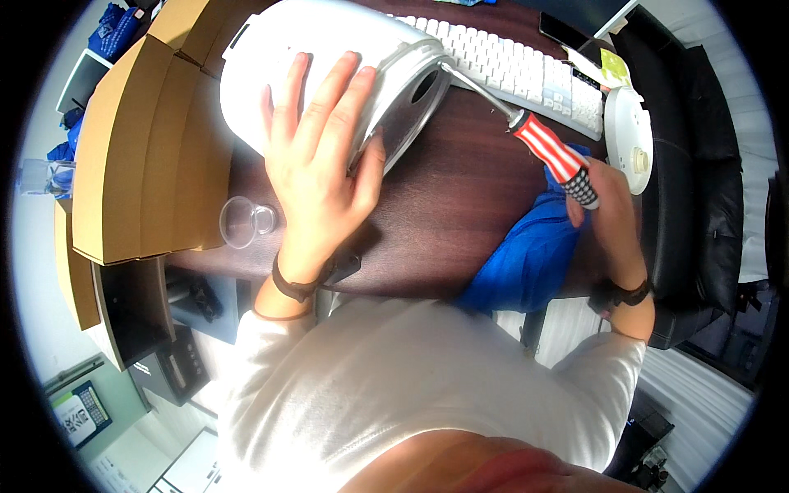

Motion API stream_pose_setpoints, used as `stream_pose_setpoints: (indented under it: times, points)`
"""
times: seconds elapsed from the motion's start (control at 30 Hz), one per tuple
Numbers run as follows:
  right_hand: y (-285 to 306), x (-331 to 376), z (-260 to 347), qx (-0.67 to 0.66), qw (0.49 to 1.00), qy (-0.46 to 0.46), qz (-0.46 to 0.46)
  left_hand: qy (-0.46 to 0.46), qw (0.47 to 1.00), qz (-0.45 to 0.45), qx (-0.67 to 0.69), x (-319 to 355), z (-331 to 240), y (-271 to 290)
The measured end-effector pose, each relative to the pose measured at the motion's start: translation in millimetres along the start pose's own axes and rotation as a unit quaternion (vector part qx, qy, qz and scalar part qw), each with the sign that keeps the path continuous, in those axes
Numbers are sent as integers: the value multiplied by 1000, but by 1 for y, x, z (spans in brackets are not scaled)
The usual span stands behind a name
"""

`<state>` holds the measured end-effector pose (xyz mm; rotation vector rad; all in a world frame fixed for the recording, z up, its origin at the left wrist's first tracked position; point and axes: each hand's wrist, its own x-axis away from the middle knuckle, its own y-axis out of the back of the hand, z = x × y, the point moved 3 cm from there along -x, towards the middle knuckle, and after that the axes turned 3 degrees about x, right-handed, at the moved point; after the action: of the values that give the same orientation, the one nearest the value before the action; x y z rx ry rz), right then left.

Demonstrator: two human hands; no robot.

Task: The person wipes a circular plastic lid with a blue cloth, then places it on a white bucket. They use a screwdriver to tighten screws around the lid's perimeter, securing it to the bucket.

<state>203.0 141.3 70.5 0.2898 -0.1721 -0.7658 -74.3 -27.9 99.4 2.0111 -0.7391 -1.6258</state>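
Observation:
A white, rounded appliance [394, 33] lies on its side on the dark wooden table, its exact kind unclear. My left hand [316, 156] rests on its shell with the fingers stretched and spread, the thumb by the rim of its dark end. In my right hand [604, 193] is a screwdriver [551, 148] with a red, white and dark patterned handle. Its shaft points up and left, and the tip meets the appliance's rim; whether it sits in a screw is too small to see. Under that hand hangs a blue cloth or bag [526, 255].
A white keyboard [526, 74] lies behind the screwdriver. To its right is a white round part with a knob [629, 140]. A clear plastic cup [240, 223] lies by my left wrist, beside a tall cardboard box [148, 156]. A black sofa [674, 164] stands at right.

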Motion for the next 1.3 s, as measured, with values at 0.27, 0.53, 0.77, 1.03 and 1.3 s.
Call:
stream_pose_setpoints:
  times: [0.27,0.53,0.77,1.03,1.3]
  points:
    - [-9,5,11,29,999,4,-24,-1,1000,1,1,0,-1,1]
    - [-2,-2,-2,-266,942,-185,93,4,1000,1,-1,-1,-2,1]
    - [-15,2,22,-9,998,-7,-68,2,1000,9,5,1,0,2]
    - [-20,-18,19,333,888,296,-114,8,1000,2,-2,1,1,4]
    - [-19,-11,-3,-283,927,-204,139,5,1000,-1,5,1,1,1]
